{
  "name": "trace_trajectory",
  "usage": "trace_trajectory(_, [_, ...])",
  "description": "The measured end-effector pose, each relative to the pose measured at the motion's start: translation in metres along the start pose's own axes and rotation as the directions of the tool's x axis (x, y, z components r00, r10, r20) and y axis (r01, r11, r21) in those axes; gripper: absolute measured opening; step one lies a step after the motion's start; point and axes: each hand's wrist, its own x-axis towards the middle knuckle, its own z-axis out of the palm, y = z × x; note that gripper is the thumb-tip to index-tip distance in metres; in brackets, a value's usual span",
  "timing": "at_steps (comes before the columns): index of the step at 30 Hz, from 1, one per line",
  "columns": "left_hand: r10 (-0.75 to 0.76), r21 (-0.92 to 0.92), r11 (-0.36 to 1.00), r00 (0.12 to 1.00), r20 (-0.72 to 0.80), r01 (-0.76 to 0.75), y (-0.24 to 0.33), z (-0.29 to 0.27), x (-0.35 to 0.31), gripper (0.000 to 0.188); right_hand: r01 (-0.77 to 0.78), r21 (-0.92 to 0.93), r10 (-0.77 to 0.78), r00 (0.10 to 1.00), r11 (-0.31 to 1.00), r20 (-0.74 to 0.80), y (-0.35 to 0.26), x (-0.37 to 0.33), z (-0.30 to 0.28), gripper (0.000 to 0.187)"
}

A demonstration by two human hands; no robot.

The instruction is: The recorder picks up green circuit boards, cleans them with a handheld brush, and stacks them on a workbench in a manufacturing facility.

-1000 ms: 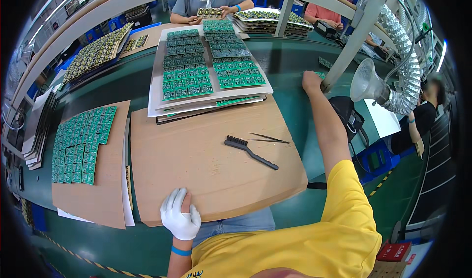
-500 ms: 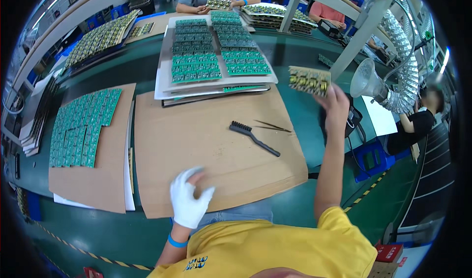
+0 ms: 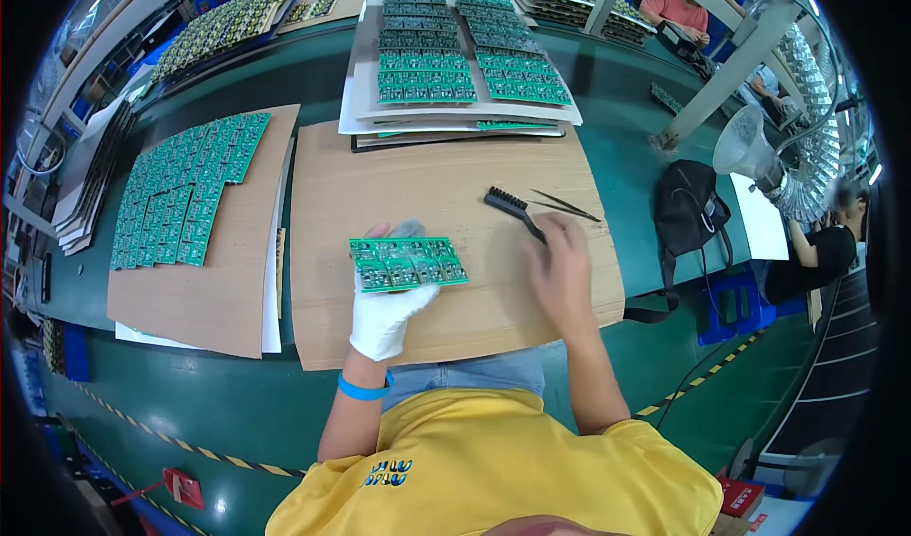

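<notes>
My left hand point(image 3: 384, 313), in a white glove, holds a green circuit board panel point(image 3: 408, 263) flat over the brown cardboard sheet point(image 3: 446, 180) in front of me. My bare right hand point(image 3: 562, 275) is blurred and lies over the handle end of a black brush point(image 3: 512, 210) on the same sheet. The brush rests on the cardboard, and whether the fingers grip it is not visible. A pair of thin tweezers point(image 3: 567, 205) lies just beyond the brush.
A second cardboard sheet point(image 3: 228, 280) at my left carries rows of green boards point(image 3: 185, 190). Stacked trays of boards point(image 3: 455, 57) stand behind. A black bag point(image 3: 691, 215) and a metal post point(image 3: 721, 71) are at the right. Other people work across the green table point(image 3: 617, 100).
My right hand brought a board panel in from the far right. The panel now sits in my gloved left hand, which rose from the near edge. The right hand dropped onto the brush.
</notes>
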Motion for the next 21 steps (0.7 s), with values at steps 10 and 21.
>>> trace_trajectory(10, [0.01,0.045,0.999,1.0,-0.012,-0.009,0.005,0.009,-0.008,0.095,-0.131,0.136,0.132,0.991,0.982,0.007,-0.024,0.009,0.005,0.024])
trace_trajectory(21, [0.177,0.322,0.931,0.984,0.005,-0.169,-0.013,0.003,-0.008,0.087,0.033,0.125,-0.065,0.961,0.992,0.269,-0.071,-0.002,0.022,0.045])
